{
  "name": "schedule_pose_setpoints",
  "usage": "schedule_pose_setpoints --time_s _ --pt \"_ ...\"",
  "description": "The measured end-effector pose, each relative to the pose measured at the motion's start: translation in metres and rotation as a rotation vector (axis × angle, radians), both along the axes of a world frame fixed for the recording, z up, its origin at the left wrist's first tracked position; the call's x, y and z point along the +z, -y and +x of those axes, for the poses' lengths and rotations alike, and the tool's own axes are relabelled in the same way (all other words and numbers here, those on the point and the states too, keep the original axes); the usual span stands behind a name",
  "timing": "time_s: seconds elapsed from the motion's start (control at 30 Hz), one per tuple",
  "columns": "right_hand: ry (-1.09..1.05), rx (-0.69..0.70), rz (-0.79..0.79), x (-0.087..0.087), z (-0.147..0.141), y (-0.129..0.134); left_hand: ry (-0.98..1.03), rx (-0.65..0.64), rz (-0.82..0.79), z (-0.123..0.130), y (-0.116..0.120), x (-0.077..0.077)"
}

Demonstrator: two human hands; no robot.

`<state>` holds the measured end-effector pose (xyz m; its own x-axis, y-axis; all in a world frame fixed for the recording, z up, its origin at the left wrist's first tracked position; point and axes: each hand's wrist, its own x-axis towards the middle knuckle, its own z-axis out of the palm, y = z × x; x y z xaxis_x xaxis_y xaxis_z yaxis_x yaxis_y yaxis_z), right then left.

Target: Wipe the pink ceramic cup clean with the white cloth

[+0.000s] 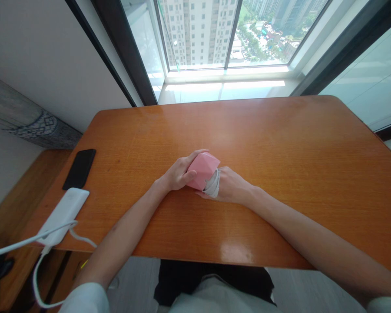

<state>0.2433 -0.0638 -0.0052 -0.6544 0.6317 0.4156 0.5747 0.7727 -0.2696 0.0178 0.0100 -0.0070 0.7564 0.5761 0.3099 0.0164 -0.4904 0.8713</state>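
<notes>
A pink faceted object, probably folded paper, sits at the middle of the orange wooden table. My left hand grips its left side, with the fingers curled over the top. My right hand presses against its right side. A crumpled white piece shows between the pink object and my right hand. The object's underside is hidden by my hands.
A black smartphone lies face down near the table's left edge. Below it is a white power bank with a white cable trailing off the edge. A large window stands beyond the table's far edge.
</notes>
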Motion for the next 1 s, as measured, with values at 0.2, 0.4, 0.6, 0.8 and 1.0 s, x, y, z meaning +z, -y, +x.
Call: schedule_pose_setpoints --time_s 0.2,0.4,0.6,0.8,1.0 --pt "0.112 0.028 0.099 -0.001 0.0 0.001 -0.008 0.016 -0.021 0.0 0.0 0.0" --pt "-0.037 -0.041 0.253 -0.012 -0.006 0.002 -0.019 -0.001 -0.054 0.0 -0.001 0.002" --pt "-0.088 -0.213 0.146 -0.014 -0.013 0.003 0.056 0.02 -0.085 0.003 0.0 0.003" --pt "-0.427 -0.285 -0.213 -0.003 -0.009 0.002 0.036 0.051 0.04 0.004 0.0 0.003" --pt "-1.078 -0.201 -0.678 0.015 -0.011 0.003 0.042 0.118 0.232 0.006 0.002 0.002"
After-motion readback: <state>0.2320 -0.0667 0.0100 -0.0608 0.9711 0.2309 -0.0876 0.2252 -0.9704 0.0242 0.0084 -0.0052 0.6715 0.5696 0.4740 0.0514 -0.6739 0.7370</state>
